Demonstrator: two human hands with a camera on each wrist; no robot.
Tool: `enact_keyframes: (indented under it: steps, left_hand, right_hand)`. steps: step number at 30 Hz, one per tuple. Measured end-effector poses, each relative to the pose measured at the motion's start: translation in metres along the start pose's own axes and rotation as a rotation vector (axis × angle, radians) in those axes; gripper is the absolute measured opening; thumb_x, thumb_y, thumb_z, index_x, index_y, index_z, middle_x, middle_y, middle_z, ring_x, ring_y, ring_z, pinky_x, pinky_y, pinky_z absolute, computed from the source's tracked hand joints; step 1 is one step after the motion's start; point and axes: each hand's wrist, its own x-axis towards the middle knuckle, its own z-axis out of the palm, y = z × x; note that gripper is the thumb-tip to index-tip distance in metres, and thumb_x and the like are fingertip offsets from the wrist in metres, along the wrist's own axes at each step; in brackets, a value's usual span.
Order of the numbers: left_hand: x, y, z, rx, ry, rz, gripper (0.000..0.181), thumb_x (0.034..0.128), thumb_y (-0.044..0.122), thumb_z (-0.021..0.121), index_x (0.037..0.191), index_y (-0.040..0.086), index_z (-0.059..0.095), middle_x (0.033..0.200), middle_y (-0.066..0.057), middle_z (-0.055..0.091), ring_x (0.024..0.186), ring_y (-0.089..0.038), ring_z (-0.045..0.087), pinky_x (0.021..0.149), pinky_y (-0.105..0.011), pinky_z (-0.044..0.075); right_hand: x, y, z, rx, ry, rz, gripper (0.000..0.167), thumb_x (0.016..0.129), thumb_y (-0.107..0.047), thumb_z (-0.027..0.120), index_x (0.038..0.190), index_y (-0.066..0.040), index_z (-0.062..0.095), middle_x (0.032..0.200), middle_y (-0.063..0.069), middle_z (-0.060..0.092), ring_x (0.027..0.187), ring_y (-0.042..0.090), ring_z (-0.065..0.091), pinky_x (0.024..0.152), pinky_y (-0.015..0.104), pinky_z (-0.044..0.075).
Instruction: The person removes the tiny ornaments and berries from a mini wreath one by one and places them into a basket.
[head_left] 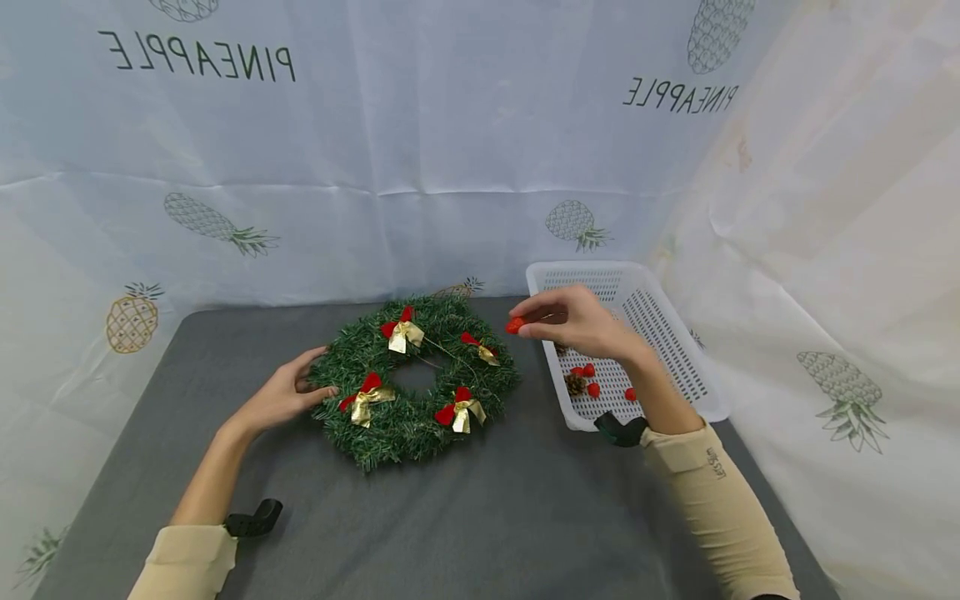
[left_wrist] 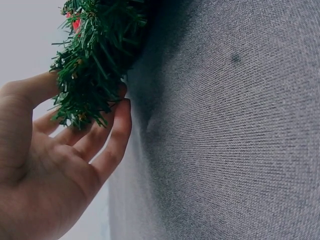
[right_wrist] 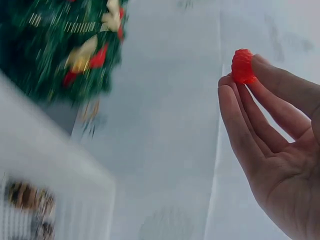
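A green wreath with several red and gold bows lies flat on the grey table. My left hand holds its left edge, thumb on the near side and fingers reaching round the greenery; the left wrist view shows the fingers curled beneath the wreath. Between thumb and fingertips, my right hand pinches a bumpy red berry, held up between the wreath and a white basket. The right wrist view shows this berry at the fingertips of the right hand.
Inside the basket on the right lie several red berries and brown pine cones. A pale curtain with pineapple prints hangs behind the table and along its right side.
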Motion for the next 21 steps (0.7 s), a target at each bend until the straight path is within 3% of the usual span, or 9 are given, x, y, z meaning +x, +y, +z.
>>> enact_keyframes:
  steps: [2,4,8,11,13,15,16,18,21]
  left_hand:
    - [0.0,0.0,0.0,-0.006,-0.003,-0.01,0.088,0.1059,0.019,0.073,0.17,-0.008,0.019,0.137,-0.042,0.061,0.102,-0.043,0.072,0.075,-0.041,0.057]
    - [0.0,0.001,0.0,0.001,0.002,-0.007,0.087,0.1057,0.018,0.073,0.17,-0.009,0.02,0.133,-0.042,0.063,0.098,-0.037,0.072,0.072,-0.035,0.053]
    - [0.0,0.002,0.0,-0.014,0.003,-0.012,0.088,0.1052,0.018,0.073,0.17,-0.009,0.02,0.098,-0.026,0.065,0.079,-0.018,0.063,0.065,-0.03,0.046]
    - [0.001,0.002,0.0,-0.038,-0.006,-0.026,0.088,0.1051,0.017,0.073,0.17,-0.007,0.019,0.074,-0.003,0.031,0.065,-0.012,0.034,0.058,-0.032,0.037]
    - [0.0,0.002,0.0,-0.023,-0.002,-0.012,0.088,0.1052,0.018,0.073,0.17,-0.008,0.02,0.077,-0.012,0.047,0.066,-0.019,0.052,0.061,-0.031,0.044]
    - [0.0,0.001,0.001,-0.008,0.001,-0.002,0.087,0.1054,0.018,0.073,0.169,-0.009,0.02,0.104,-0.035,0.064,0.086,-0.036,0.071,0.068,-0.034,0.052]
    - [0.0,0.001,0.001,-0.002,0.0,-0.003,0.087,0.1056,0.018,0.073,0.169,-0.009,0.02,0.112,-0.041,0.063,0.092,-0.043,0.071,0.07,-0.037,0.054]
    - [0.0,0.001,0.001,0.015,0.006,0.007,0.087,0.106,0.019,0.072,0.169,-0.011,0.02,0.152,-0.049,0.046,0.124,-0.057,0.068,0.082,-0.047,0.062]
    - [0.0,0.001,0.0,0.008,0.001,-0.002,0.087,0.1064,0.02,0.072,0.169,-0.011,0.02,0.154,-0.05,0.044,0.127,-0.059,0.066,0.085,-0.054,0.062]
  right_hand:
    - [-0.008,0.013,-0.013,-0.018,0.036,0.031,0.027,0.103,-0.01,0.075,0.129,-0.002,0.078,0.121,0.017,0.082,0.107,0.024,0.081,0.088,0.022,0.062]
    - [-0.014,0.026,-0.025,-0.037,0.063,0.062,0.027,0.103,-0.011,0.075,0.129,-0.003,0.079,0.122,0.017,0.082,0.106,0.017,0.08,0.09,0.021,0.062]
    - [-0.025,0.053,-0.046,-0.04,0.092,0.115,0.026,0.104,-0.012,0.075,0.127,-0.001,0.079,0.124,0.02,0.081,0.104,0.008,0.079,0.09,0.02,0.062]
    - [-0.032,0.071,-0.057,-0.031,0.09,0.159,0.027,0.104,-0.011,0.074,0.127,0.002,0.078,0.123,0.023,0.08,0.101,0.003,0.078,0.089,0.018,0.062]
    - [-0.036,0.081,-0.063,-0.028,0.08,0.194,0.029,0.105,-0.012,0.074,0.129,0.003,0.077,0.124,0.025,0.079,0.1,-0.001,0.077,0.09,0.017,0.061]
    - [-0.04,0.089,-0.068,-0.04,0.06,0.232,0.031,0.105,-0.014,0.074,0.131,0.002,0.076,0.126,0.024,0.079,0.1,-0.002,0.076,0.091,0.016,0.06]
    - [-0.041,0.093,-0.07,-0.046,0.048,0.248,0.031,0.105,-0.015,0.074,0.131,0.001,0.076,0.126,0.023,0.079,0.1,-0.002,0.076,0.092,0.016,0.059]
    - [-0.043,0.101,-0.075,-0.057,0.022,0.276,0.032,0.106,-0.016,0.073,0.133,0.0,0.076,0.128,0.021,0.079,0.102,0.001,0.076,0.093,0.018,0.059]
    - [-0.045,0.111,-0.08,-0.077,-0.018,0.292,0.031,0.105,-0.015,0.074,0.131,0.0,0.076,0.128,0.02,0.079,0.105,0.009,0.076,0.091,0.019,0.059]
